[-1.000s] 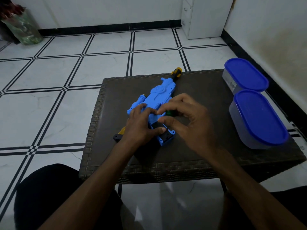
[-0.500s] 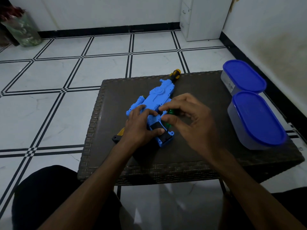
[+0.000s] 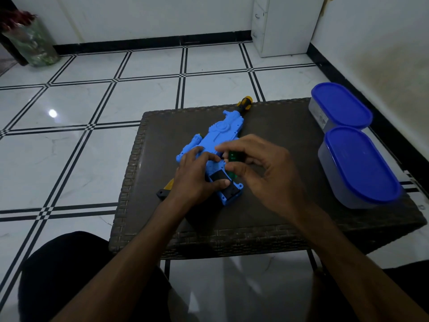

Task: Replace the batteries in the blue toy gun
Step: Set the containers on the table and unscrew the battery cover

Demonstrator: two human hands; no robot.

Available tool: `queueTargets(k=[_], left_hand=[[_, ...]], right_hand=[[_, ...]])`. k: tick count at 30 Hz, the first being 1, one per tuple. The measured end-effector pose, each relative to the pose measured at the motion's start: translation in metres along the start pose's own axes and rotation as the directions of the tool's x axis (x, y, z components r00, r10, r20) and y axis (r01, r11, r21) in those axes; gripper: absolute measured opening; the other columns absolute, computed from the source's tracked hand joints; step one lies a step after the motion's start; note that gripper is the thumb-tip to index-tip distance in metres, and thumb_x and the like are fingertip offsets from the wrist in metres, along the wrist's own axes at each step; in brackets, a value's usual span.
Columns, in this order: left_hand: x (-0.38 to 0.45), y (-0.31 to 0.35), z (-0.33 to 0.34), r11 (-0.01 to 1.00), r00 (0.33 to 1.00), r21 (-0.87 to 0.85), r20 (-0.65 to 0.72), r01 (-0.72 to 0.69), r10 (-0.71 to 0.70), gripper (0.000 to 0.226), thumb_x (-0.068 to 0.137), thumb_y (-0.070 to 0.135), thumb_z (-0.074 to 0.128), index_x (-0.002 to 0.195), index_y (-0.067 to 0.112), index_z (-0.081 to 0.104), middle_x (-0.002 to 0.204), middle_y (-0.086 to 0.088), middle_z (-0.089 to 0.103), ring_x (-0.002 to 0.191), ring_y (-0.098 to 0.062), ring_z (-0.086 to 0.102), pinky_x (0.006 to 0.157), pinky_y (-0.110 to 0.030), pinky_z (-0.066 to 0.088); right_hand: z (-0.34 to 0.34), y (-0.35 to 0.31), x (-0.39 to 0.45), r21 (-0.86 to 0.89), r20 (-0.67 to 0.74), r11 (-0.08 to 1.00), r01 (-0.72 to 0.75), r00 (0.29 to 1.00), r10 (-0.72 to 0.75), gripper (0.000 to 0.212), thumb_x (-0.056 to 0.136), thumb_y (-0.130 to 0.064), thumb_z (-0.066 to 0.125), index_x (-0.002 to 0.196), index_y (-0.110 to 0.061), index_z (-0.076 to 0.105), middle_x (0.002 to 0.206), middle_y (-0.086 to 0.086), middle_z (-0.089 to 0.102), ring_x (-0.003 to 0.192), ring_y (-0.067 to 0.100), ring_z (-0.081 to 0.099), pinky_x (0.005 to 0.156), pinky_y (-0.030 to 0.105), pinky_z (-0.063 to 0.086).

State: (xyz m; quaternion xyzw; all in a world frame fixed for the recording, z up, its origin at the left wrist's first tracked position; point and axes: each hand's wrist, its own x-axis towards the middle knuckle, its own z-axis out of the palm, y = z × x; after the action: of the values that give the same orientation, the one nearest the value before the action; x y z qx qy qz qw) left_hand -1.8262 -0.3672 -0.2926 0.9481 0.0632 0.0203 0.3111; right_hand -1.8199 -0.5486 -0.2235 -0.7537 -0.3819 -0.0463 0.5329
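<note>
The blue toy gun (image 3: pixel 218 135) lies flat on the dark wicker table (image 3: pixel 267 205), muzzle pointing away, its black and yellow tip (image 3: pixel 244 103) at the far edge. My left hand (image 3: pixel 195 175) rests on the gun's body, thumb across the dark open battery compartment (image 3: pixel 219 178) near the grip end. My right hand (image 3: pixel 260 168) pinches a green battery (image 3: pixel 234 156) between thumb and fingers, right beside the compartment. A yellow and black part (image 3: pixel 166 189) sticks out under my left wrist.
Two clear containers with blue lids, one far (image 3: pixel 341 105) and one near (image 3: pixel 359 163), stand along the table's right side. A white cabinet (image 3: pixel 283 24) is at the back wall, a glass vase (image 3: pixel 32 43) on the tiled floor at far left.
My right hand has lifted slightly and the green battery shows more clearly between its fingers. My left hand stays on the gun.
</note>
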Motion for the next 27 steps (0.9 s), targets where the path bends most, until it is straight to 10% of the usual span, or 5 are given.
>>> queueTargets(k=[27], left_hand=[[-0.0025, 0.0018, -0.0023, 1.0, 1.0, 0.004, 0.003, -0.01, 0.01, 0.068, 0.074, 0.041, 0.078, 0.134, 0.026, 0.049, 0.154, -0.007, 0.024, 0.144, -0.026, 0.019, 0.113, -0.052, 0.026]], right_hand=[[-0.0021, -0.0052, -0.0005, -0.071, 0.01, 0.997, 0.02, 1.0, -0.019, 0.032, 0.085, 0.0, 0.07, 0.114, -0.009, 0.068, 0.101, 0.001, 0.07, 0.096, 0.011, 0.067, 0.085, 0.034, 0.055]])
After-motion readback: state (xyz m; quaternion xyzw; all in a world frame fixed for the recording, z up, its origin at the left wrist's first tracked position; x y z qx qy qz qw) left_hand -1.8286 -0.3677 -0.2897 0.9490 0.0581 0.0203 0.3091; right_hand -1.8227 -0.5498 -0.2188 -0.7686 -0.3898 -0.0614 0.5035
